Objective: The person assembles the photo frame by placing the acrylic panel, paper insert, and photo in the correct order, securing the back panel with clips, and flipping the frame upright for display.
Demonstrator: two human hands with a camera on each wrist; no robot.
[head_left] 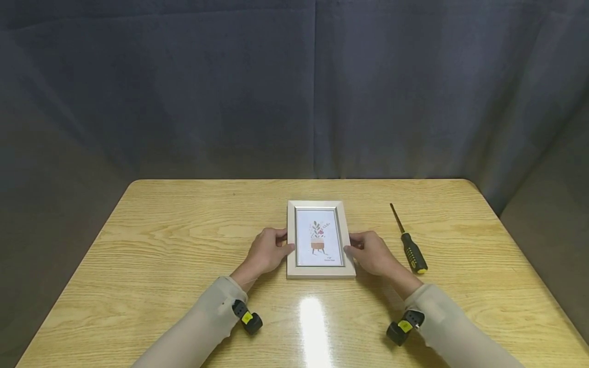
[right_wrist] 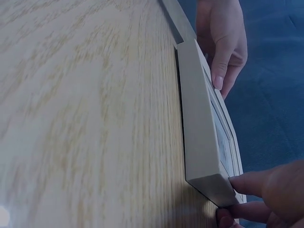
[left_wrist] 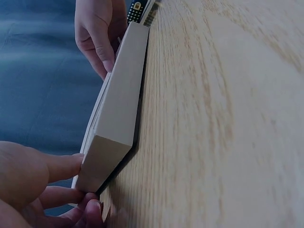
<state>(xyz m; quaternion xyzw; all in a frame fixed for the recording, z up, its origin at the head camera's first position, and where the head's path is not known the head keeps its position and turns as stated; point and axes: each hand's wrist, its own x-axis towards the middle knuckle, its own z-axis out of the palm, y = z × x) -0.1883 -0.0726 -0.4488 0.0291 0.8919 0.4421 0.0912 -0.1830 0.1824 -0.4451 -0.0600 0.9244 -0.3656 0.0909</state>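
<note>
A cream picture frame (head_left: 321, 273) lies face up on the wooden table, showing a print of a potted plant behind its front. My left hand (head_left: 269, 251) grips its left side, thumb on the front border and fingers at the edge. On the opposite side, my right hand (head_left: 374, 254) holds the frame the same way. In the left wrist view, fingertips (left_wrist: 92, 211) reach low at the frame's bottom edge. The right wrist view shows the thumb (right_wrist: 251, 183) on the front border and fingers curled by the lower edge.
A screwdriver (head_left: 414, 253) with a black and yellow handle lies right of the frame, its shaft pointing away from me. The wooden table (head_left: 184, 225) ends at a dark curtain (head_left: 221, 102) behind and at both sides.
</note>
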